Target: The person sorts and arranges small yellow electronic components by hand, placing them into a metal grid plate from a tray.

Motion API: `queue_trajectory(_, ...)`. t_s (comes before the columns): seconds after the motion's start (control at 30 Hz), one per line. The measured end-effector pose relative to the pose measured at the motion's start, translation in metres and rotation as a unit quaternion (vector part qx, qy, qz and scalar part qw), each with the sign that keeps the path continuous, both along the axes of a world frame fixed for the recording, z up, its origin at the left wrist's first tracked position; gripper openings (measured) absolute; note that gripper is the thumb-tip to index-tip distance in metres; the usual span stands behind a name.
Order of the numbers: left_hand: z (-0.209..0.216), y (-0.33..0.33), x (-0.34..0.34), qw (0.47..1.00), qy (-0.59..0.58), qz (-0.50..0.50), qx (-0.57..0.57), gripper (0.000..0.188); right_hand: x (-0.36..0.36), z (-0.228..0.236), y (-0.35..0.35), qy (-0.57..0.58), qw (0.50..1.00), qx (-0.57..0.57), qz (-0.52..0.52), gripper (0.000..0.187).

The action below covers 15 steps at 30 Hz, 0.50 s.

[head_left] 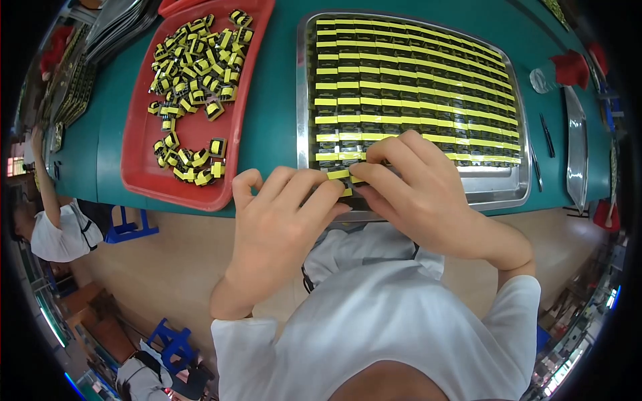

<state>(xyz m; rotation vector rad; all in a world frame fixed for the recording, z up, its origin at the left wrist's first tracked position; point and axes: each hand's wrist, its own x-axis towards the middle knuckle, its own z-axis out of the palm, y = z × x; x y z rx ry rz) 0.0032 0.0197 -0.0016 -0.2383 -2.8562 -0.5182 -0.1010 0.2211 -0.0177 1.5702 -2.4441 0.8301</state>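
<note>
A metal tray (pixel 495 190) in front of me holds rows of small black transformers (pixel 414 103) with yellow tape, packed side by side. At its near left corner, both hands are together over the front end of the rows. My left hand (pixel 277 214) pinches a yellow-taped transformer (pixel 338 175) between thumb and fingers. My right hand (pixel 421 190) is closed on another transformer (pixel 356 179) right beside it, mostly hidden by the fingers. A further yellow-topped piece (pixel 347 192) shows below, between the hands.
A red plastic bin (pixel 137 150) with loose transformers stands to the left on the green table (pixel 277 100). Tweezers (pixel 547 137), a clear bottle (pixel 545 79), a red cloth (pixel 570 70) and another metal tray (pixel 575 147) lie right. Other people (pixel 63 230) sit at left, near blue stools (pixel 130 227).
</note>
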Motion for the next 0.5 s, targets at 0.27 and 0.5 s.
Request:
queue_trajectory(0.27,0.01,-0.008,0.005,1.0,-0.009,0.018,0.019,0.019,0.001,-0.002,-0.004,0.003,1.0,0.007,-0.002,0.043)
queue_trajectory(0.5,0.019,-0.024,0.008,0.995,0.025,0.088,0.031,0.022,0.0,-0.005,-0.005,0.004,1.0,0.008,-0.002,0.04)
